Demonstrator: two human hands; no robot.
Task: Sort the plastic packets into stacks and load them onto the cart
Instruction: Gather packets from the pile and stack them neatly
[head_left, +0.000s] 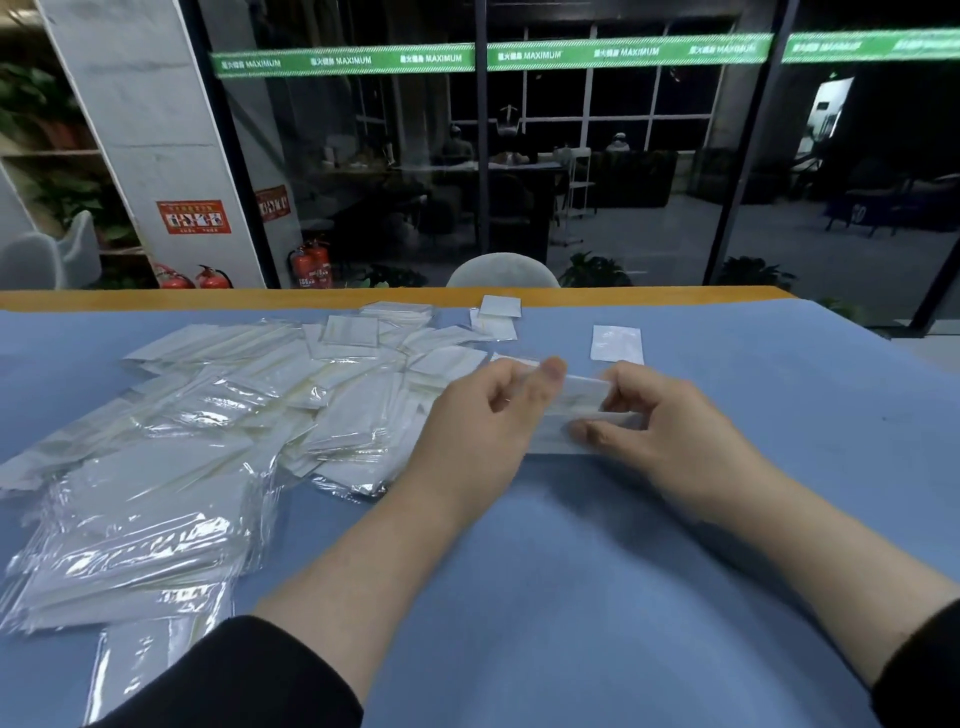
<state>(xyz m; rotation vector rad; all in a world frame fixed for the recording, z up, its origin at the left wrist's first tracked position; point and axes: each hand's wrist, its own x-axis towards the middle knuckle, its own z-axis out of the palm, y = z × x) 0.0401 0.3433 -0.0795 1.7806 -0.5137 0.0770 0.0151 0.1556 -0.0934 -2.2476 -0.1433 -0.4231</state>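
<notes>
A wide heap of clear plastic packets (218, 415) with white contents covers the left half of the blue table (571, 571). At the table's middle both hands hold a small stack of packets (576, 402) just above the cloth. My left hand (483, 421) pinches the stack's left end with thumb on top. My right hand (665, 421) grips its right end, fingers curled round it. One packet (616, 343) lies alone on the cloth beyond the hands, and two more packets (496, 314) lie near the far edge.
A pale chair back (503, 270) stands behind the table's far wooden edge (363, 297). Glass walls and red fire extinguishers (311, 265) are further back. Bare blue cloth stretches to the right of the hands and in front of them.
</notes>
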